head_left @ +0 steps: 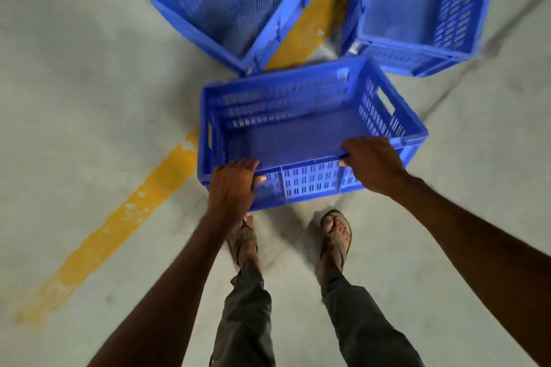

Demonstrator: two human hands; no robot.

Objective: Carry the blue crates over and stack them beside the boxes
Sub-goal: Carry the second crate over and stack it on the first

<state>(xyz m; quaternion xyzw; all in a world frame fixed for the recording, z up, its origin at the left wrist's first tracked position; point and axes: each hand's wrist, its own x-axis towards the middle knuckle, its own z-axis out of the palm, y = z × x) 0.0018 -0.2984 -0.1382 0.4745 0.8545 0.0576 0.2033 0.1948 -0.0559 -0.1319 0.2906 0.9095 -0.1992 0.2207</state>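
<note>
Crate in hand: a blue slotted crate [310, 131] sits at the centre of the view, open side up and empty, gripped along its near long rim by both hands. The left hand [231, 185] wraps the rim close to the near-left corner, fingers curled over the top edge and thumb against the outer wall; the right hand [371, 165] clamps the same rim near the right corner in the same way. Whether the crate is off the floor or resting on it cannot be told. Beyond it lie two more blue crates — a tilted one [235, 6] up and to the left, and another [423, 9] to the right that appears to sit on a further crate. A worn yellow floor line [119, 220] runs diagonally under the group across the grey concrete floor [89, 68]. Sandalled feet [335, 235] and dark trousers [357, 322] stand just behind the held crate.
</note>
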